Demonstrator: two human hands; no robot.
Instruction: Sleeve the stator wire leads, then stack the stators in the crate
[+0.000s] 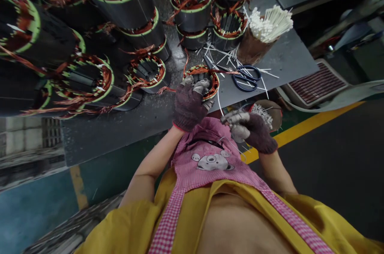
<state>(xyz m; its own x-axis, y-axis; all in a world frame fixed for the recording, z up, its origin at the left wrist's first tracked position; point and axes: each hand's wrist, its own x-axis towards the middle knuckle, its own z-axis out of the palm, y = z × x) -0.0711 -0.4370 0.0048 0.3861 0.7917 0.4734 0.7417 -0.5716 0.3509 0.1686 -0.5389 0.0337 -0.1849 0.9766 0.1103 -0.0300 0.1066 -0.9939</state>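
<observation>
A small motor stator point(216, 89) with copper windings and a pale green rim stands at the table's front edge. My left hand point(190, 102), in a dark glove with grey fingertips, is curled over its near left side, gripping the winding. From the stator's right side a thin white cable tie point(219, 100) runs down to my right hand point(249, 128). That gloved hand is closed in a pinch on the tie's end, in front of the table edge. Blue-handled scissors point(246, 78) lie right of the stator, among loose white ties. My left fingers hide part of the winding.
More stators point(147, 71) stand in stacks at the left and back, with copper leads sticking out. A brown container point(255, 46) holds a bundle of white ties. Below the table edge, a round bin point(274, 114) holds white scraps. A crate point(318, 82) is at right.
</observation>
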